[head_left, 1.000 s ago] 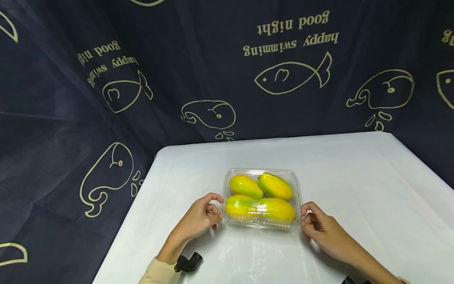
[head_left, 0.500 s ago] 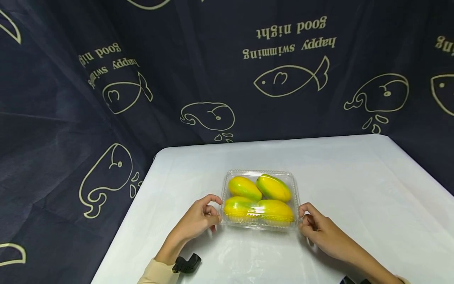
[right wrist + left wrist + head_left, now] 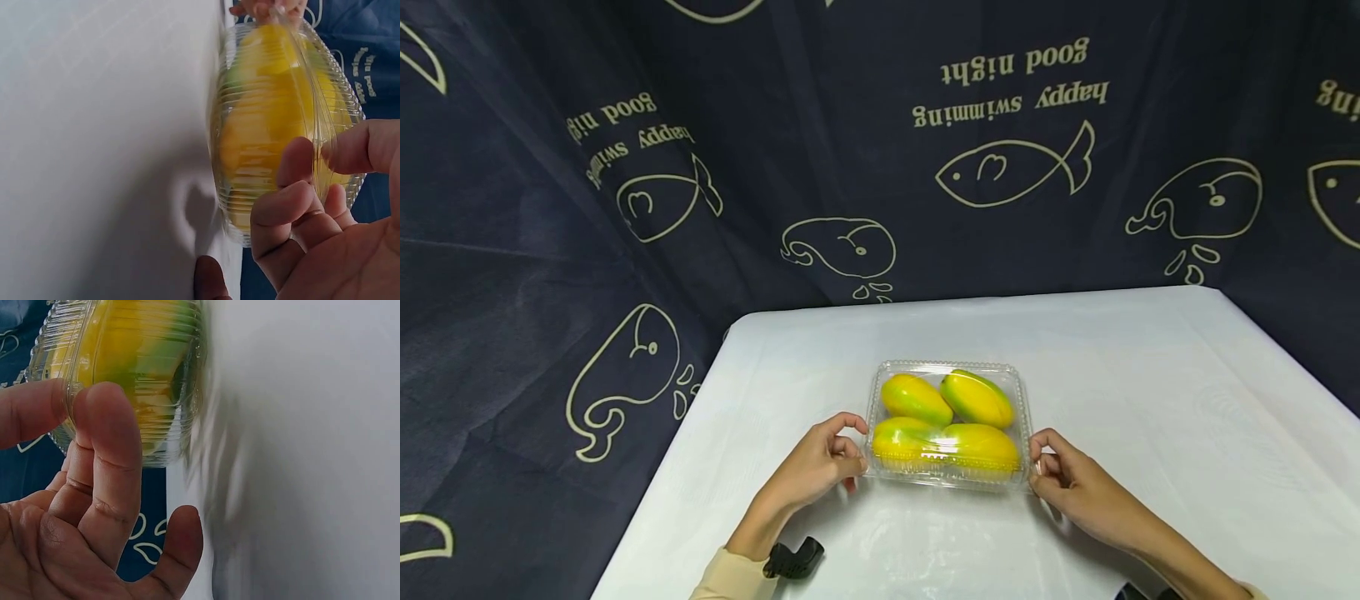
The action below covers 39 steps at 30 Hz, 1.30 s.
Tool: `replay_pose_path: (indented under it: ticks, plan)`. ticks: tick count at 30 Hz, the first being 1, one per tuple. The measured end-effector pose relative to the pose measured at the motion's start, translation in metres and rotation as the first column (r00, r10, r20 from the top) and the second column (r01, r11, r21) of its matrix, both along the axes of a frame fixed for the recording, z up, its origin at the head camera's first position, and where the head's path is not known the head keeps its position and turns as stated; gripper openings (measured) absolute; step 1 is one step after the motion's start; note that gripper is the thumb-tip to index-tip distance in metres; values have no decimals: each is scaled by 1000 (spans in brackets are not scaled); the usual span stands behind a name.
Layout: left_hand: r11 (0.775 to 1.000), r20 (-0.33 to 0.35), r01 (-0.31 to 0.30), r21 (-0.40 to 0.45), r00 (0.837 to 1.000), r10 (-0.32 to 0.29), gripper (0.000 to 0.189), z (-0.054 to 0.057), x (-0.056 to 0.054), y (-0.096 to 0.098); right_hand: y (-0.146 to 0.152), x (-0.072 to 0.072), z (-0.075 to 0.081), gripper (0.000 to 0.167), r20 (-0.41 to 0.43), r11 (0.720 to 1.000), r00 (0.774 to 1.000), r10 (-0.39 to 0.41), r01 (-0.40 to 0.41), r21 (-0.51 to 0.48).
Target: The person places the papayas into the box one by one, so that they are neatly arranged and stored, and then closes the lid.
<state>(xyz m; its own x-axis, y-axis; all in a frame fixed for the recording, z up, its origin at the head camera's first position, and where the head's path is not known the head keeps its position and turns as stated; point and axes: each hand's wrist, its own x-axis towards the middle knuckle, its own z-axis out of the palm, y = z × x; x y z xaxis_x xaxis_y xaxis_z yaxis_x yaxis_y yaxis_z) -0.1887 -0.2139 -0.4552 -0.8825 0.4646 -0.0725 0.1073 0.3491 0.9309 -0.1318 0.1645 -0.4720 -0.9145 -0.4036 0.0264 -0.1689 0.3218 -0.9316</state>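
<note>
A clear plastic clamshell box [image 3: 951,481] lies on the white table, with several yellow-green mangoes [image 3: 977,447] inside under its lid. At the box's left side, my left hand [image 3: 820,462] pinches the rim near the front corner; the left wrist view has the thumb and a fingertip on that rim [image 3: 67,394]. My right hand [image 3: 1082,487] pinches the opposite rim. In the right wrist view, thumb and finger meet over the thin plastic flange [image 3: 322,153], and the other fingers curl below it. The ribbed side wall [image 3: 234,119] stands close to the tabletop.
The white-covered table [image 3: 1150,375] extends around the box on all sides. Behind and to the left hangs a dark blue cloth [image 3: 820,125] with fish and whale drawings. A black strap mount [image 3: 793,558] sits on the left wrist.
The head view has shifted slightly, so the whole scene sits a little lower. Both hands keep their pinch on the box, which shows no clear movement on the table.
</note>
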Motion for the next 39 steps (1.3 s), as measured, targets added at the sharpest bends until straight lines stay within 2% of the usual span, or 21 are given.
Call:
replay_pose_path:
  ticks: [8,13,17,23,30,35,39]
  plan:
    - [1000,-4,7,2,1000,-7,38,-1,-1,0,0,-1,-1,18,12,992,999,50,-49,-112]
    - [1000,-5,9,-2,1000,-9,39,0,-3,1,1,-2,2,19,49,992,998,36,-29,-123]
    - [1000,-7,14,-19,1000,-14,39,0,-5,1,3,-3,2,21,71,992,997,38,-29,-122]
    - [999,-20,15,-51,1000,-16,38,-3,-8,-1,6,-5,0,25,54,995,998,25,-19,-96]
    - [997,-104,6,-80,995,-14,39,-6,-11,-4,8,-7,2,27,47,999,999,13,-12,-31]
    - [996,-120,-15,-84,993,5,43,-5,-11,-6,5,-4,2,20,-37,996,997,-68,70,53]
    - [995,-143,-67,-79,988,55,44,-5,-12,-8,2,-3,7,25,-101,964,977,-190,205,168]
